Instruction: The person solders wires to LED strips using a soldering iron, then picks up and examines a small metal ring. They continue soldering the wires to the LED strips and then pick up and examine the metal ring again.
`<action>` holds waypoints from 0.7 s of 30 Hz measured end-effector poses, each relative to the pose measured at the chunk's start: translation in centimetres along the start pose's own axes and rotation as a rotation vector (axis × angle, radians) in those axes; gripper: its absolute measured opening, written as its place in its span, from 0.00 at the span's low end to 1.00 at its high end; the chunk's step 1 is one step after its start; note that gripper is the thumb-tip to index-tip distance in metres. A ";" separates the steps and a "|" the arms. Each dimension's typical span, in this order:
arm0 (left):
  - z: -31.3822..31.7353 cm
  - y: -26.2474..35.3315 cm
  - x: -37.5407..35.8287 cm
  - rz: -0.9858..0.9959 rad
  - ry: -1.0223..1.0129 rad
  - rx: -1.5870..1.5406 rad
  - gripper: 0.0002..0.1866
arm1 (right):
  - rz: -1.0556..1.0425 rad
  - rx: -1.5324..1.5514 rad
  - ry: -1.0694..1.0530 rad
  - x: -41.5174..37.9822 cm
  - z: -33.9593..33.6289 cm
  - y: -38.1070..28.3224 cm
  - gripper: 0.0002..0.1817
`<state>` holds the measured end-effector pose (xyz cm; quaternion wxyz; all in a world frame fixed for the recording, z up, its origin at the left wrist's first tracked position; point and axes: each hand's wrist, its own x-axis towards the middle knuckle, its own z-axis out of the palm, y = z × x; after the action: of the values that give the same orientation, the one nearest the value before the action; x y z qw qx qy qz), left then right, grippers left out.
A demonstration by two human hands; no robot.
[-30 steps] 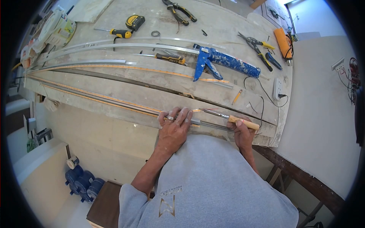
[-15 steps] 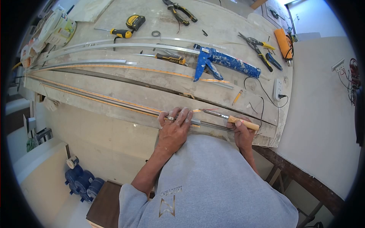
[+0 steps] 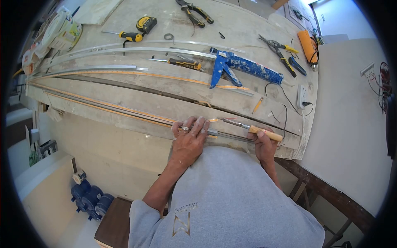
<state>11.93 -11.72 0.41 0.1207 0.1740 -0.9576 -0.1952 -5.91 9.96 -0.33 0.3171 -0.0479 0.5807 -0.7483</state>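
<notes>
My right hand [image 3: 266, 148] is closed round the wooden handle of a soldering iron [image 3: 265, 133], whose metal tip points left. Just left of that tip, the end of an LED strip [image 3: 213, 120] sticks out past my left hand [image 3: 190, 138]. The fingers of that hand are bent over the strip and press it down onto the narrow metal channels [image 3: 212, 132] along the table's near edge. A thin red wire [image 3: 232, 119] shows beside the iron's tip. What lies under my left palm is hidden.
A blue caulking gun [image 3: 248, 68] lies across the worktable [image 3: 161, 95], near a pencil [image 3: 258, 105] and a screwdriver [image 3: 185, 63]. Farther back are pliers [image 3: 195, 13] and a tape measure [image 3: 146, 25]. A power strip [image 3: 302, 96] with a plugged-in cord sits at right.
The soldering iron's tip has shifted slightly right, a little away from the LED strip's end. My left hand stays in place on the strip.
</notes>
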 end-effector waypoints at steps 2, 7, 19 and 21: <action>0.0 0.0 0.0 0.001 0.001 -0.005 0.22 | -0.005 0.021 -0.009 0.0 -0.1 0.0 0.14; 0.0 0.1 0.1 0.001 0.003 0.004 0.22 | 0.008 -0.001 -0.006 -0.1 -0.2 -0.2 0.15; 0.0 0.0 0.0 0.002 -0.005 0.014 0.21 | -0.020 -0.075 -0.005 -0.2 0.2 -0.1 0.16; 0.0 0.0 0.0 0.002 -0.005 0.012 0.21 | -0.010 -0.083 -0.007 -0.2 0.3 -0.4 0.16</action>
<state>11.91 -11.74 0.40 0.1177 0.1733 -0.9592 -0.1900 -5.75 9.85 0.18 0.3131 -0.0667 0.6098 -0.7251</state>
